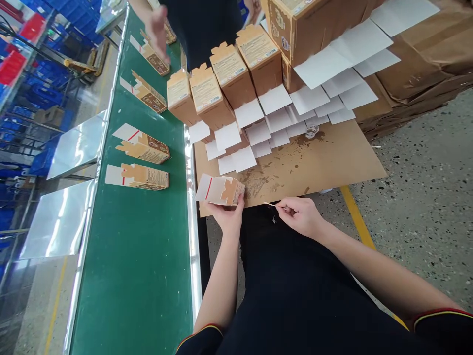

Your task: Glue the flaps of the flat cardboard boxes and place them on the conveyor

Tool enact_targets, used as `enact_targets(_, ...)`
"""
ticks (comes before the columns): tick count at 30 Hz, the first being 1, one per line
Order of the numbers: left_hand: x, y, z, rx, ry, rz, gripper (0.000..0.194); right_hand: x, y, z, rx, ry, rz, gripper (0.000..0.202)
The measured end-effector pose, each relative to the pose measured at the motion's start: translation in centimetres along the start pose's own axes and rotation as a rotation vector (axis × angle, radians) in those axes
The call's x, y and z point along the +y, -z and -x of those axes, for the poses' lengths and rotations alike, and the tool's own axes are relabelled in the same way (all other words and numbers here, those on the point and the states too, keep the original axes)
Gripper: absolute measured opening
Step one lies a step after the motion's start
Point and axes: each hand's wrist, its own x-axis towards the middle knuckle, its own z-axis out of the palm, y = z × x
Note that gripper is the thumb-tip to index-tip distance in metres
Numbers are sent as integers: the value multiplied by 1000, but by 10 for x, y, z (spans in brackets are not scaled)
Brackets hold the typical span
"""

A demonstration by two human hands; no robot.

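Note:
My left hand (229, 217) holds a small carton (232, 191) from below, its white flap with a red stripe pointing left. In my right hand (301, 214) a thin pale stick (269, 203) is pinched, its tip pointing left toward the carton but apart from it. Both hands are at the near edge of a brown cardboard sheet (332, 158), which has dark wet-looking spots. On that sheet, brown boxes (229, 74) stand in a row with white flaps (249, 114) hanging toward me. A small clear dish (312, 130) sits by the flaps.
A green conveyor (136, 256) with a metal edge runs along the left, carrying several open cartons (148, 177). Across the far side stands another person, with a blurred hand (158, 32) over the conveyor. Larger boxes (314, 24) and brown wrapped stacks (436, 54) are at the right.

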Motion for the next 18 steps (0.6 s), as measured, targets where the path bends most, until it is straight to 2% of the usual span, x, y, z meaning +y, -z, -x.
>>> enact_targets(6, -3, -1, -1, 8, -24, -90, 91, -3, 3, -1, -10, 42, 2, 29)
enact_targets(9, -3, 21, -9, 72, -37, -205, 84, -4, 10, -3, 53, 64, 40, 29)
enact_targets(11, -3, 53, -17, 156, -74, -228, 84, -2, 17, -3, 116, 64, 54, 28)
enact_targets(15, -6, 141, -33, 376, -180, -117, 96, 2, 27, -5, 176, 37, 44, 32)
enact_targets(18, -15, 199, -46, 505, -144, -130, 103, 1, 27, -11, 176, 41, 12, 35)
